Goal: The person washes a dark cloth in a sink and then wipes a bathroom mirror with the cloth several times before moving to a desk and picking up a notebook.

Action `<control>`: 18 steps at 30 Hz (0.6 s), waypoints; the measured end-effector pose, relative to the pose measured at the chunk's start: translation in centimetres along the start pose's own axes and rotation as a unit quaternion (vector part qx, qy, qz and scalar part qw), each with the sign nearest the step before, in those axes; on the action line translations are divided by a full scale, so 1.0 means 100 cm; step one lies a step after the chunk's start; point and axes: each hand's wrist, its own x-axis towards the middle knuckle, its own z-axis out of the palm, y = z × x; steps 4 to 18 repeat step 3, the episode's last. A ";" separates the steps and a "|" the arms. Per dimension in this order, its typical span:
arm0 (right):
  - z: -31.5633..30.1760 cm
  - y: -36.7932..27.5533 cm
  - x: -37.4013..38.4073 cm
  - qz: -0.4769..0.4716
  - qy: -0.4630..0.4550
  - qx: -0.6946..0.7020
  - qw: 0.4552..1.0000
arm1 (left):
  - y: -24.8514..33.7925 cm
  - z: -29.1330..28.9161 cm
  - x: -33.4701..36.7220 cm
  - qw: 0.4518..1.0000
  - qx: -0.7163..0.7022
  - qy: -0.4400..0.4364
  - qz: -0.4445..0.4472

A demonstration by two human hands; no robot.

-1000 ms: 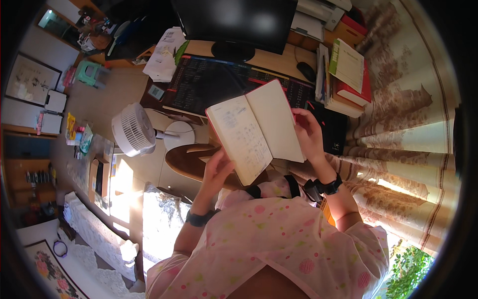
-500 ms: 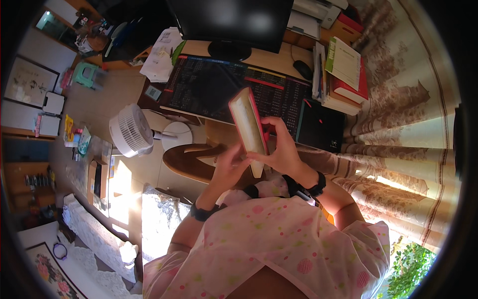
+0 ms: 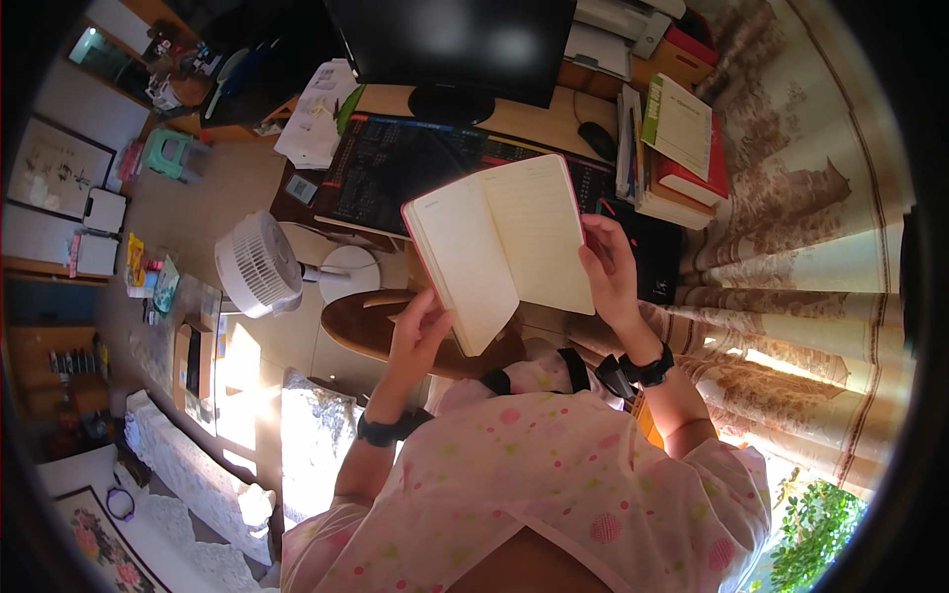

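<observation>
A notebook (image 3: pixel 461 259) with a red cover lies spread open in the air between my hands, its cream, lined pages facing up. My left hand (image 3: pixel 419 331) grips its lower left edge, fingers closed around the cover and page block. At the right edge, my right hand (image 3: pixel 611 265) pinches the cover and pages, with the thumb on the page side. A dark band circles each wrist. Behind the notebook is a dark printed desk mat (image 3: pixel 371 173), partly covered by it.
A monitor (image 3: pixel 450 49) stands at the back of the desk, with a mouse (image 3: pixel 597 140) to its right. Stacked books (image 3: pixel 687 163) sit at the desk's right side, beside the curtain (image 3: pixel 781 247). Left of the desk are loose papers (image 3: pixel 318 117) and a white fan (image 3: pixel 259 265). A brown chair (image 3: pixel 361 331) is below.
The notebook has gone from closed and tilted on edge to spread open. My hands have moved apart, the left to the left side and the right to the right side.
</observation>
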 end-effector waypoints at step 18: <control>-0.003 0.001 0.002 -0.044 0.018 -0.019 0.999 | 0.002 0.000 0.000 1.000 -0.018 -0.022 -0.001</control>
